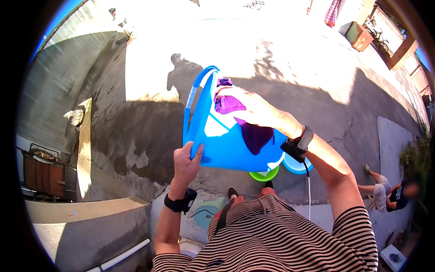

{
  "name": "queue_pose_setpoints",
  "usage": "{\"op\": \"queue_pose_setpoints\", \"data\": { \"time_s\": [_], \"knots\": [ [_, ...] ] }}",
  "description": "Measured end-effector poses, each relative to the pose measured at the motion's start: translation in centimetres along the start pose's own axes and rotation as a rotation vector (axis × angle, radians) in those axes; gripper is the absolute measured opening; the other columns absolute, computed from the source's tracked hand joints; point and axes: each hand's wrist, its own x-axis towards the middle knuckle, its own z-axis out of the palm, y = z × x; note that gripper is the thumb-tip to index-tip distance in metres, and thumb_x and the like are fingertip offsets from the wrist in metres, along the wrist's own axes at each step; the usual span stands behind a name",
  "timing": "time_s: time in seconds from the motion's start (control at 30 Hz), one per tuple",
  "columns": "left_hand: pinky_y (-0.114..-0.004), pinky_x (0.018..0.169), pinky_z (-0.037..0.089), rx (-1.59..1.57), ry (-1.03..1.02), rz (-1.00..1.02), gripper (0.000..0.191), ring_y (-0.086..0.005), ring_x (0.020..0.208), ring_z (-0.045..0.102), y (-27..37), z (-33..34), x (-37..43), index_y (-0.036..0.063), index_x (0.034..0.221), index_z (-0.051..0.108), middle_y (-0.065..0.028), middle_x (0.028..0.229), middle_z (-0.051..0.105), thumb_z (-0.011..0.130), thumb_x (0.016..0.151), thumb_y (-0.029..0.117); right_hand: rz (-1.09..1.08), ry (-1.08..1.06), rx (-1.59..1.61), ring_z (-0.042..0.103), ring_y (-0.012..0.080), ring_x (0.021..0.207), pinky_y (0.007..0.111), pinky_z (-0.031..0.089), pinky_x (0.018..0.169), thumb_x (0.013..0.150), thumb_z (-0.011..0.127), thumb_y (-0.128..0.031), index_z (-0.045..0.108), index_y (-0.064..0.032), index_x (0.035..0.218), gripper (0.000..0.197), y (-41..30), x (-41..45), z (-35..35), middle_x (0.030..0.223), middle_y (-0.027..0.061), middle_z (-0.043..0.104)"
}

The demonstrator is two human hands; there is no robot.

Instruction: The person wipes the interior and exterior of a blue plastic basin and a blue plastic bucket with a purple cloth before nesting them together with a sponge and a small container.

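A blue plastic bucket is held up tilted on its side, its rim and curved handle toward the left. My left hand grips the rim at its near edge, thumb on the outer wall. In my right hand is a purple cloth, lying against the bucket's outer side close to the rim. A darker purple flap of it hangs down the wall below the palm. The bucket's inside is hidden from me.
Below the bucket stand a green basin and a light blue basin. A pale green stool is by my feet. One person sits at the right. To the left are a low concrete wall and a reddish-brown cart.
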Motion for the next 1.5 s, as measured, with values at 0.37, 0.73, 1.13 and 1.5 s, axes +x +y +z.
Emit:
{"op": "queue_pose_setpoints", "data": {
  "time_s": [0.37, 0.73, 1.13, 1.5],
  "knots": [
    [-0.023, 0.045, 0.022, -0.101, 0.111, -0.111, 0.036, -0.0051, 0.051, 0.030, -3.6, -6.6, 1.1, 0.0063, 0.059, 0.039, 0.0047, 0.056, 0.036, 0.052, 0.086, 0.026, 0.429, -0.214, 0.414, 0.051, 0.0152, 0.100, 0.029, 0.043, 0.087, 0.085, 0.056, -0.034, 0.036, -0.0104, 0.131, 0.056, 1.2, -0.7, -4.7, 0.112, 0.0091, 0.054],
    [-0.027, 0.064, 0.048, -1.159, 0.008, -0.421, 0.035, -0.0141, 0.072, 0.056, -8.8, -4.6, 1.2, 0.0057, 0.098, 0.050, -0.0044, 0.084, 0.057, 0.040, 0.092, 0.039, 0.723, 0.063, 0.184, 0.052, 0.0156, 0.095, 0.031, 0.043, 0.081, 0.084, 0.050, -0.045, 0.048, -0.0030, 0.117, 0.054, 7.0, -6.9, -7.3, 0.107, 0.0081, 0.055],
    [-0.043, 0.094, 0.038, -1.353, 0.301, -0.706, 0.049, -0.0265, 0.113, 0.044, -8.6, 2.6, -1.0, 0.0077, 0.127, 0.036, -0.0102, 0.128, 0.042, 0.042, 0.091, 0.040, 0.827, 0.841, 0.868, 0.052, 0.0143, 0.090, 0.029, 0.043, 0.080, 0.087, 0.046, -0.042, 0.051, -0.0016, 0.110, 0.047, 7.0, -7.2, 1.0, 0.104, 0.0056, 0.056],
    [-0.042, 0.086, 0.044, -1.202, 0.530, -0.505, 0.046, -0.0284, 0.104, 0.051, -6.8, 1.9, 0.3, -0.0005, 0.125, 0.034, -0.0170, 0.120, 0.046, 0.035, 0.093, 0.033, 0.253, 1.187, 1.420, 0.043, 0.0147, 0.107, 0.030, 0.032, 0.096, 0.094, 0.039, -0.025, 0.041, -0.0066, 0.122, 0.034, 4.4, -7.2, 7.7, 0.114, 0.0035, 0.049]
  ]
}}
